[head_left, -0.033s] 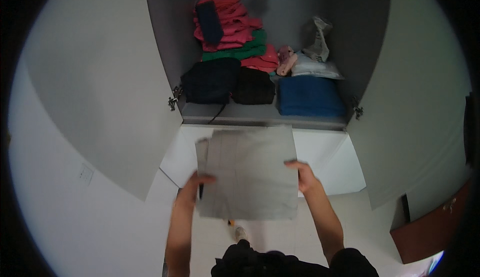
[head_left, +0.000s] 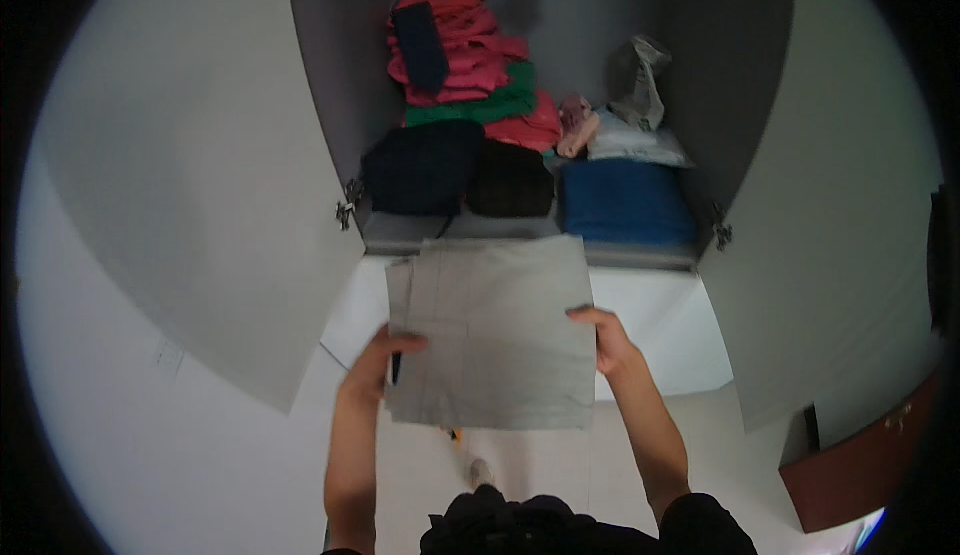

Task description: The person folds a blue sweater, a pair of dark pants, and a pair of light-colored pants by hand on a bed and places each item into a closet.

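A flat, squarish folded grey cloth [head_left: 505, 335] is held up between my two hands, in front of the open cupboard. My left hand [head_left: 390, 355] grips its left edge, thumb on top and fingers underneath. At the right edge my right hand [head_left: 608, 340] pinches it the same way, fingers mostly hidden below. A small dark patch shows beside my left hand at the cloth's edge. The cloth's far edge overlaps the front of the cupboard shelf [head_left: 510, 227] in view; whether it touches, I cannot tell.
On the shelf lie a dark folded bundle [head_left: 420, 167], a black bundle [head_left: 510, 179], a blue folded cloth [head_left: 628, 200], a stack of red cloths [head_left: 465, 45] and a white plastic packet [head_left: 635, 142]. Cupboard doors stand open left [head_left: 190, 175] and right [head_left: 840, 175].
The grey cloth and both hands have shifted slightly upward in the view, while the shelf sits a little lower, so the cloth now overlaps the shelf's front edge. The grip is unchanged.
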Tool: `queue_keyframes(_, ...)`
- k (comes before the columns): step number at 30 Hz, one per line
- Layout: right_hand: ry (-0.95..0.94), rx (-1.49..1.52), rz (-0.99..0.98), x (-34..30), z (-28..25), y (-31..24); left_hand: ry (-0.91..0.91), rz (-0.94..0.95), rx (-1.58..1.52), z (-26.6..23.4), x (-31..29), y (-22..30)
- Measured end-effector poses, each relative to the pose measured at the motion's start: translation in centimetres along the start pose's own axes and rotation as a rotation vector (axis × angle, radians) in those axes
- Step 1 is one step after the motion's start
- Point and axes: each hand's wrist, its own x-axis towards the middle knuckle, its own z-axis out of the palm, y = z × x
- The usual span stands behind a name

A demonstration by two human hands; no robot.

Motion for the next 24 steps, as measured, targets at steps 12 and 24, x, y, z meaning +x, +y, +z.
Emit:
queue_keyframes(12, -0.161, -0.227, -0.039, 36.7, 2.5, -20.9, 0.4, 0.256, 0.725, -7.0, 32.6, 21.4)
queue_keyframes(24, -0.07, -0.477, -0.085, 44.7, 4.7, -20.1, 0.946, 0.165, 1.631, -5.8, 40.7, 22.4)
